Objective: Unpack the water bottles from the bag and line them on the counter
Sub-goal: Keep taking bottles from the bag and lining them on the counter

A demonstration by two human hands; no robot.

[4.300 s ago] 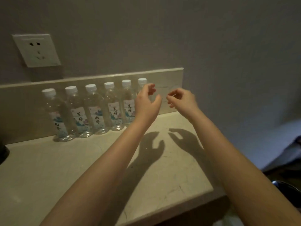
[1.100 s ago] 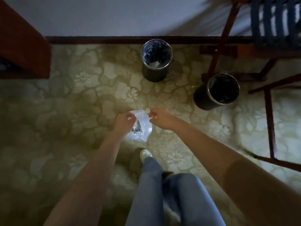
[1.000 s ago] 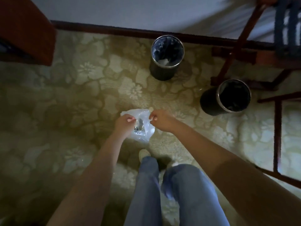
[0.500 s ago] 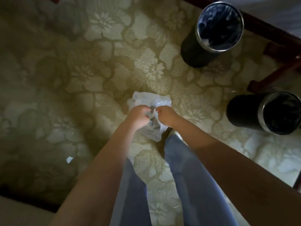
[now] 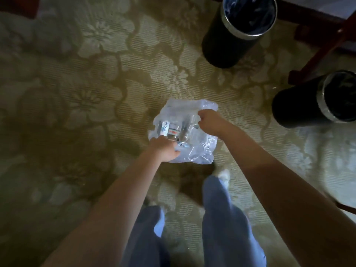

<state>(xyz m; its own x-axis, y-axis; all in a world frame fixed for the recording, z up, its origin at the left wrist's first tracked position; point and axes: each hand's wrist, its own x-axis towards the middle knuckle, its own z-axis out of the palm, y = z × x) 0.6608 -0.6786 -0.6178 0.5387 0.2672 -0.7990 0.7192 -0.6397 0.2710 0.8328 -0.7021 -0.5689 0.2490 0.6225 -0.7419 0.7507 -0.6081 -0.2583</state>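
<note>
Standing on a flowered carpet, the person looks straight down past two legs in blue trousers, with a pale shoe blurred at the front of the right leg. Both bare forearms reach down and forward to a clear plastic bag, which hangs or sits low over the carpet just ahead of the feet; whether it touches the floor cannot be told. The left hand is closed on the bag's near left edge, fingers curled into the plastic. The right hand is a closed fist gripping the far right edge, and the two hands hold the mouth of the bag apart. Inside, through the opening and the film, lie bottles with white labels bearing printed characters; their number cannot be made out. Beyond the bag, to the right, stand two dark round bins with metal rims: one bin near the right edge, the other bin farther off at the top. Dark red wooden legs of some furniture run behind them.
</note>
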